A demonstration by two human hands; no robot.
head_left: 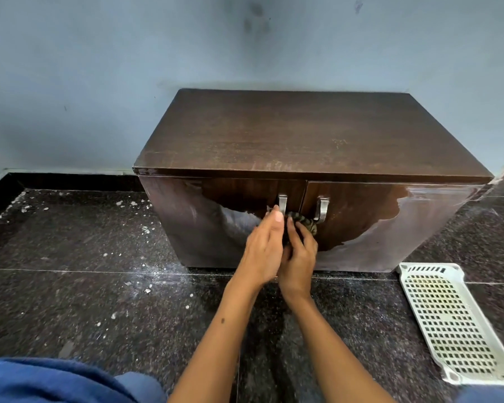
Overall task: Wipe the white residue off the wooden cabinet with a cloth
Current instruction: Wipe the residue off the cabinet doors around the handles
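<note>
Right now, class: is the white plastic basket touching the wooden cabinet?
Apart. The head view shows the white plastic basket lying on the floor to the right of the wooden cabinet, with a strip of dark floor between them.

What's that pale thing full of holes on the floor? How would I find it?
Start at the dark wooden cabinet against the blue wall. Look at the black floor by its right front corner: the white plastic tray lies flat there. Its grid of small square holes makes it unmistakable.
</note>
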